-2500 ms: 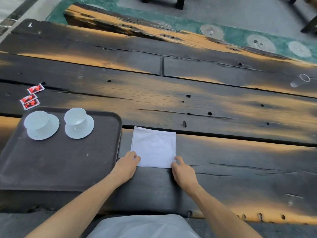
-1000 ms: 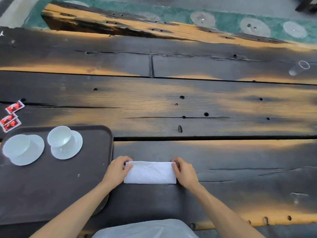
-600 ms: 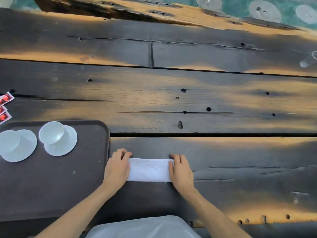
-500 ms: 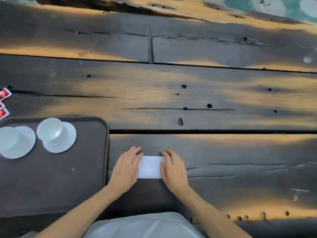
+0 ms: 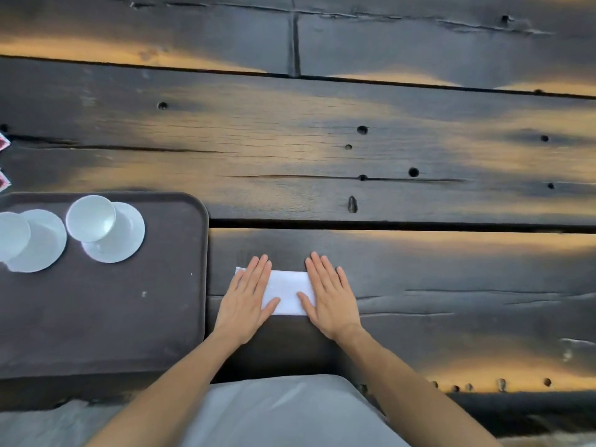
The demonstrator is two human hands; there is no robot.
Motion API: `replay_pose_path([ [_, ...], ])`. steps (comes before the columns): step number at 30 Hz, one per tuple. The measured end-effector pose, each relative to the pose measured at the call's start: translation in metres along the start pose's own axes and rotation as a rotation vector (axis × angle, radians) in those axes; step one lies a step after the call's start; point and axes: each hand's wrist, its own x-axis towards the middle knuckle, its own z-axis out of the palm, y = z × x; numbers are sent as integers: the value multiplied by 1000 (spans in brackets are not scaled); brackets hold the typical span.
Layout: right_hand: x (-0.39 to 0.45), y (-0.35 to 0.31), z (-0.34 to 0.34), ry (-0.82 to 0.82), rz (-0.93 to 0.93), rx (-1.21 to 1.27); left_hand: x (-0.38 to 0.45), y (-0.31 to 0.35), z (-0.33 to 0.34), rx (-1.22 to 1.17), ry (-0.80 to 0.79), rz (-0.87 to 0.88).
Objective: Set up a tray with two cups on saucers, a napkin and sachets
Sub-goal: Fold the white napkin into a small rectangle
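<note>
A white napkin (image 5: 288, 291), folded into a narrow strip, lies on the dark wooden table (image 5: 322, 156) just right of the brown tray (image 5: 106, 317). My left hand (image 5: 246, 296) lies flat on the napkin's left end and my right hand (image 5: 329, 293) flat on its right end, fingers stretched out. At the tray's far left stand two white cups on white saucers: one cup (image 5: 91, 217) on its saucer (image 5: 121, 240), the other cup (image 5: 11, 235) on a saucer (image 5: 42, 245), cut by the frame edge. Red sachets (image 5: 3, 180) peek in at the left edge, on the table beyond the tray.
Gaps run between the table planks, and one gap (image 5: 387, 225) passes just beyond the napkin. The table's near edge lies close to my body. Most of the tray's surface is bare.
The napkin went from an open square to a strip folded in half. My hands moved from pinching its ends to pressing flat on it. The view tilted down and closer.
</note>
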Motion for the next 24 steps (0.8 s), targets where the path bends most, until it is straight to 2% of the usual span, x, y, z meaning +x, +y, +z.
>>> replay_pose_path([
  [4,-8,16,-2,-14,74,-26,1,0,-2,-34,-4,-21],
  [13,-3,6,-32,-57,77,82,4,-10,-31,-21,17,9],
  [16,7,-1,-50,-96,118,92,14,-16,-50,1,-63,-69],
  [19,22,-4,-64,-229,192,227,30,-12,-65,-17,-203,-156],
  [22,30,0,-70,-302,224,247,38,-10,-74,-39,-339,-176],
  [24,28,4,-71,-334,233,243,36,-13,-79,-118,-362,-155],
])
